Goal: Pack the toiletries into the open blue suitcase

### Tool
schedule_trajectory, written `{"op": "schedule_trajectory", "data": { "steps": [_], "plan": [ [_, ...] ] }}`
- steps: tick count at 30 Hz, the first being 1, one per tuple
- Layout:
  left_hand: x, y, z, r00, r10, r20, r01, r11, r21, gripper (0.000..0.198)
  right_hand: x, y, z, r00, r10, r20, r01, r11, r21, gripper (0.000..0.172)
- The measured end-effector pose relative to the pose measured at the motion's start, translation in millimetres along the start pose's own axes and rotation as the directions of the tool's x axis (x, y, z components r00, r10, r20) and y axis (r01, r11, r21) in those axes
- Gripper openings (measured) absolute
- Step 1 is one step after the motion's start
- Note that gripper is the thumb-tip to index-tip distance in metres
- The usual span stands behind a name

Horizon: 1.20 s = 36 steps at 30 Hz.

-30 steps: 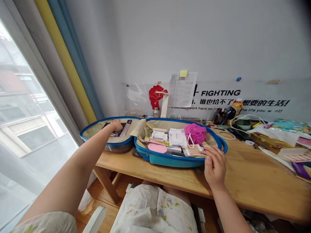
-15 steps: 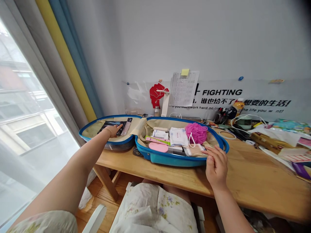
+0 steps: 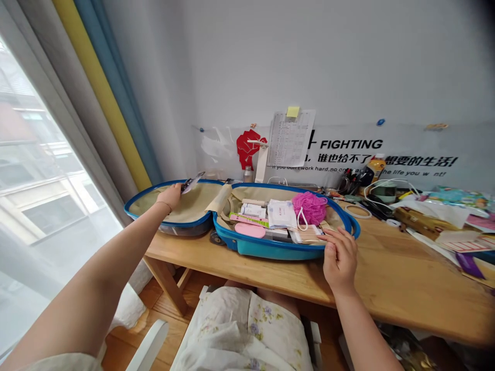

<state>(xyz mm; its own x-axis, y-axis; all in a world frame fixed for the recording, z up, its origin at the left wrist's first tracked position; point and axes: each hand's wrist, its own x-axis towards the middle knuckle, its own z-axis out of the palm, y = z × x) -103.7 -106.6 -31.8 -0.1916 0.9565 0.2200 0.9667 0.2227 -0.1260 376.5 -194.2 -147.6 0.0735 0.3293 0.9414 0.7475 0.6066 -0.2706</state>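
A blue suitcase lies open on the wooden desk, its beige-lined halves side by side. Over the left half, my left hand is closed on a flat dark packet with a clear end, tilted up; most of it is hidden. My right hand rests on the front rim of the right half, fingers stretched out beside a pack of cotton swabs. Around it lie a pink bath puff, a white packet, a pink oval case, a pink-and-green strip and white tubes.
On the right, the desk holds a roll of tape, a brown pouch, cables and papers. An orange-labelled bottle and a white lamp stand by the wall. A curtain hangs at left.
My left hand has lifted the dark packet off the lining of the left half and tilted it up. My right hand stays on the rim. The view has shifted slightly.
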Motion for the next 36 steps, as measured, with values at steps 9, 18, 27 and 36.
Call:
{"op": "schedule_trajectory", "data": {
  "steps": [9, 18, 27, 36],
  "plan": [
    [-26, 62, -60.9, 0.814, 0.52, -0.26, -0.547, 0.836, -0.038, 0.053, 0, -1, 1, 0.999, 0.043, 0.004, -0.043, 0.999, 0.014, 0.029],
    [-20, 140, -30.5, 0.515, 0.857, -0.002, -0.857, 0.515, -0.012, 0.053, 0, -1, 0, 1.0, 0.026, 0.003, -0.026, 1.0, 0.015, 0.027],
    [-4, 140, -15.7, 0.554, 0.819, 0.147, -0.817, 0.569, -0.095, 0.081, 0, 0, 0, 1.0, 0.013, 0.009, -0.013, 1.0, 0.012, 0.026],
    [-15, 160, -0.3, 0.689, 0.708, 0.156, -0.682, 0.706, -0.19, 0.059, 0, -1, -1, 0.999, 0.031, 0.014, -0.031, 1.0, 0.001, 0.027]
  ]
}}
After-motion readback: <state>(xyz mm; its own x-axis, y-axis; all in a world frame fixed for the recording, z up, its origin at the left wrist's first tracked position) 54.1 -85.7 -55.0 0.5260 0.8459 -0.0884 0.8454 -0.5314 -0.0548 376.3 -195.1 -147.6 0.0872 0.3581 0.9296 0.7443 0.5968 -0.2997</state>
